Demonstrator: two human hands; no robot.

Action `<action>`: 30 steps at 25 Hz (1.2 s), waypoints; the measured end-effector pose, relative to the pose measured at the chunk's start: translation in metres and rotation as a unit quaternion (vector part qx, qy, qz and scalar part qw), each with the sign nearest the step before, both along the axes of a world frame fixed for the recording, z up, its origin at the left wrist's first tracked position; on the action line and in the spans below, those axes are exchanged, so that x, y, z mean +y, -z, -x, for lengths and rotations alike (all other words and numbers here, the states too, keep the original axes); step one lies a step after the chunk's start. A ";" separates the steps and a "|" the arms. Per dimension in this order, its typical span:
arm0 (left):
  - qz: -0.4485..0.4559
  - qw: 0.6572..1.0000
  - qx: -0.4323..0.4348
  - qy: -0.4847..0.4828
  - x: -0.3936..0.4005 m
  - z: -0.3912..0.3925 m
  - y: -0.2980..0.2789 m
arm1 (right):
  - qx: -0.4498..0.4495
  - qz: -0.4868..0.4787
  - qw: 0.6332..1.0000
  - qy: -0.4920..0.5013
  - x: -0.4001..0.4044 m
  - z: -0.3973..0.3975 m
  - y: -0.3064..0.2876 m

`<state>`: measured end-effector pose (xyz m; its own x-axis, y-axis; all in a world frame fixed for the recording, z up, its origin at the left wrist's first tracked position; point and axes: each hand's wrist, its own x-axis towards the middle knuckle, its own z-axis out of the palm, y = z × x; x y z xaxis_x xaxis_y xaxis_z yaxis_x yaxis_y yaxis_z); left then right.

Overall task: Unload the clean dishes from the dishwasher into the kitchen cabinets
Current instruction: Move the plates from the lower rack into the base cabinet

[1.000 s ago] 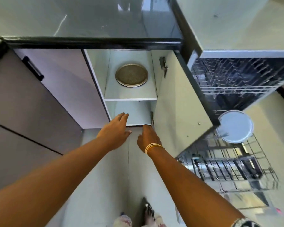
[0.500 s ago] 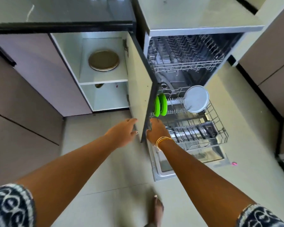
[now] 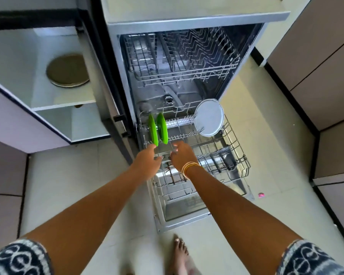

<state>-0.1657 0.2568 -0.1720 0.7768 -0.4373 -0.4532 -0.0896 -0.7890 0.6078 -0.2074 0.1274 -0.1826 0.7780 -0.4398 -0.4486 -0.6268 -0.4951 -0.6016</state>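
Pale kitchen floor tiles [image 3: 72, 175] surround the open dishwasher's lower rack [image 3: 234, 147] at frame centre, where two green plates [image 3: 157, 129] and a white plate [image 3: 209, 118] stand on edge while the left hand [image 3: 147, 161] and right hand [image 3: 182, 155], fingers relaxed and holding nothing, reach just below the green pair.

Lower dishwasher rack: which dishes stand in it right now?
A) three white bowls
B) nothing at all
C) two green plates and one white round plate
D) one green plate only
C: two bright green plates stand on edge at the left of the pulled-out lower wire rack, and a white round plate leans at its back right.
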 end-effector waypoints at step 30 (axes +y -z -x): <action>0.026 0.921 -0.037 -0.387 -0.117 -0.176 0.235 | -0.040 -0.037 0.995 0.087 -0.052 -0.144 0.227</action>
